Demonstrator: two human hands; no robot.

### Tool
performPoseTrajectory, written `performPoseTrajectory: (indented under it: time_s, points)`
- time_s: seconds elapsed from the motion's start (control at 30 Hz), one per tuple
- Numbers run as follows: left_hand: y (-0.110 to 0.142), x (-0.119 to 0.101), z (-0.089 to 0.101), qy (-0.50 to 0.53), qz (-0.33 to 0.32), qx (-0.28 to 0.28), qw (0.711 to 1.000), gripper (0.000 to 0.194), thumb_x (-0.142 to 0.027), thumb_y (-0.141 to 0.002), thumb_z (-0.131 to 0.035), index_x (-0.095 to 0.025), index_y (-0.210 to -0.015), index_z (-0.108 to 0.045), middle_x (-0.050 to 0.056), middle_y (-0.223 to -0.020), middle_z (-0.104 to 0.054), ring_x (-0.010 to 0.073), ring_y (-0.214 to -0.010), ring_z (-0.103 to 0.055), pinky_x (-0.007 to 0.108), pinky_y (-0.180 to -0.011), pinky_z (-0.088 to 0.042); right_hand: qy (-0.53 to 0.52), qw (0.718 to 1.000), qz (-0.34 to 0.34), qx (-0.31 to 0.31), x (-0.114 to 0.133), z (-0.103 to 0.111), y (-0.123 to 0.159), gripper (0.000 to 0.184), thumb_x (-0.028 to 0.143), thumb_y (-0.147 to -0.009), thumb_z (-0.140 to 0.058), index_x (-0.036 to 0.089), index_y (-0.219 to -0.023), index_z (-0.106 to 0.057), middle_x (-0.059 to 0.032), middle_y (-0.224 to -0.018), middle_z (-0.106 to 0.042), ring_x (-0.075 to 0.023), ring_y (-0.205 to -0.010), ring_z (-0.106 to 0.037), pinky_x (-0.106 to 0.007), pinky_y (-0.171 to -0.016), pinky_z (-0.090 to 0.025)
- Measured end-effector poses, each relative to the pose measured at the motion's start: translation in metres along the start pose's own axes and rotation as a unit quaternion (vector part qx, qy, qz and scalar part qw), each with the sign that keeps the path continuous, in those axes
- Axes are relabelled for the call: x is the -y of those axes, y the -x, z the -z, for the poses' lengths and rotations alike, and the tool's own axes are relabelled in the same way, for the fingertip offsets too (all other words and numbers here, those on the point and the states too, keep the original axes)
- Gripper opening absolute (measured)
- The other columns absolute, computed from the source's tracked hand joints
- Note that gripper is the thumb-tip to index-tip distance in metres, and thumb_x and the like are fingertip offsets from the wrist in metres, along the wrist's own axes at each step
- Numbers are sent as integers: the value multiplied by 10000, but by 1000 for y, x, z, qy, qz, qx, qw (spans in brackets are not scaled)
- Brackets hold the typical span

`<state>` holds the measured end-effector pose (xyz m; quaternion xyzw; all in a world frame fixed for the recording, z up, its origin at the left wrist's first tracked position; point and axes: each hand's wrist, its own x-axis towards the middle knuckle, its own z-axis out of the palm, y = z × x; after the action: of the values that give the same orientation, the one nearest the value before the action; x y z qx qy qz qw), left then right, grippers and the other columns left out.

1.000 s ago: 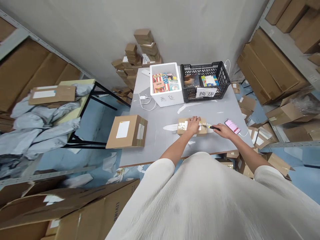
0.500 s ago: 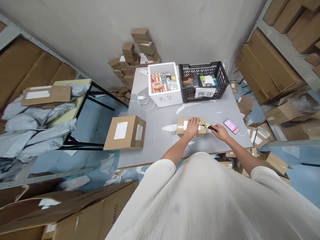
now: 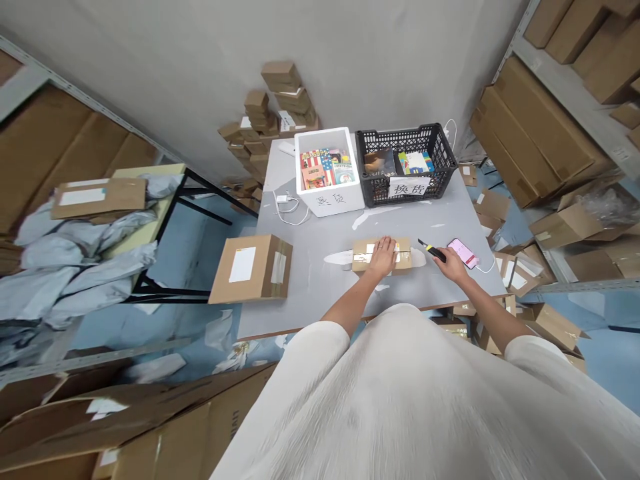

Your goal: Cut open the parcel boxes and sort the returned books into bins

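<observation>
A small cardboard box (image 3: 361,261) with tape and a white label lies on the grey table (image 3: 320,287). My left hand (image 3: 383,256) rests on its top with the fingers laid out flat, covering part of the label. My right hand (image 3: 451,264) is wrapped round the handle of a black and yellow utility knife (image 3: 435,253). The knife's blade points left toward the box but stands apart from it. Just beyond my right hand lies a phone (image 3: 463,253) with its screen lit and a white cable attached.
At the table's back stand a white foam box (image 3: 334,204) and a black plastic crate (image 3: 440,185), both holding books. A larger carton (image 3: 245,270) sits at the left edge. Stacked boxes (image 3: 287,100) lean by the wall; cartons crowd the shelves and floor.
My right hand has drawn the utility knife off the box's right end and moved it right, close to the phone. My left hand stays on the box.
</observation>
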<state>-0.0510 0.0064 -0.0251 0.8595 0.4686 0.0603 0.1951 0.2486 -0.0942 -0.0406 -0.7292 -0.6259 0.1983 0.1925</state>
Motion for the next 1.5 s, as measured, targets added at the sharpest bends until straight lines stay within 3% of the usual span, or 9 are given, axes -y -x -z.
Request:
performPoseTrajectory:
  time_s: [0.23,0.33,0.5,0.6,0.87,1.03,1.13,1.3,1.5]
  points:
    - [41,37,18,-5,24,11,1000,790,-604,-1043,-620,-256,-1716,-400,153,-1835,-346,326,-1749,-207,549,-1431,-135,-87,995,21,32,35,-14,-12,499,574,-1028,-588,256,-1391,-716,-143,-1316,-735,-341,-1198,-692,-477,-1029,-580]
    - [66,61,26,-8,41,-2,999,910,-607,-980,-731,-240,-1730,-368,176,-1838,-320,338,-1743,-217,541,-1434,-122,-115,991,23,64,49,-22,-14,487,575,-1028,-588,258,-1381,-702,-136,-1375,-749,-328,-1199,-714,-483,-1058,-578]
    - [86,84,22,16,109,-1,994,919,-472,-914,-846,-260,-1695,-410,204,-1836,-274,412,-1669,-357,553,-1351,-335,-127,987,3,102,67,-33,-14,496,581,-1028,-586,267,-1406,-654,-121,-1354,-786,-342,-1242,-732,-503,-1059,-585]
    - [81,83,20,62,149,13,987,893,-393,-943,-817,-283,-1714,-380,194,-1832,-265,397,-1565,-502,506,-1238,-482,-131,987,-3,91,71,-34,-16,508,579,-1026,-575,260,-1415,-641,-131,-1371,-784,-351,-1275,-727,-511,-1081,-578]
    - [48,63,31,159,165,39,973,846,-653,-910,-795,-316,-1637,-524,131,-1701,-458,379,-1450,-607,423,-1147,-542,-163,983,-85,-6,52,-10,-33,592,666,-1027,-518,221,-1407,-610,-185,-1356,-779,-363,-1251,-728,-522,-1067,-577]
    - [36,66,14,255,178,-9,950,958,-535,-995,-711,-213,-1781,-266,195,-1703,-501,385,-1547,-521,470,-1244,-466,-211,969,-126,-2,41,-18,-28,596,690,-1010,-511,229,-1381,-585,-156,-1316,-789,-322,-1198,-763,-493,-1077,-569]
    - [38,74,-1,285,169,-23,943,1034,-460,-992,-714,-224,-1815,-134,194,-1707,-514,367,-1497,-570,489,-1235,-476,-204,970,-131,10,37,-24,-19,565,672,-1001,-529,236,-1353,-599,-159,-1352,-776,-332,-1240,-749,-517,-1113,-547]
    - [49,81,-19,288,163,-5,944,1073,-424,-976,-719,-215,-1813,-81,210,-1711,-518,338,-1473,-604,481,-1212,-490,-178,973,-144,36,34,-31,-11,547,660,-994,-557,225,-1316,-633,-170,-1389,-763,-338,-1325,-703,-492,-1137,-534]
    - [55,68,-23,277,174,40,944,1071,-331,-967,-725,-188,-1811,-82,245,-1674,-555,387,-1482,-600,515,-1200,-492,-191,969,-146,64,42,-42,-13,584,740,-980,-555,234,-1258,-639,-145,-1293,-793,-326,-1252,-725,-502,-1106,-556]
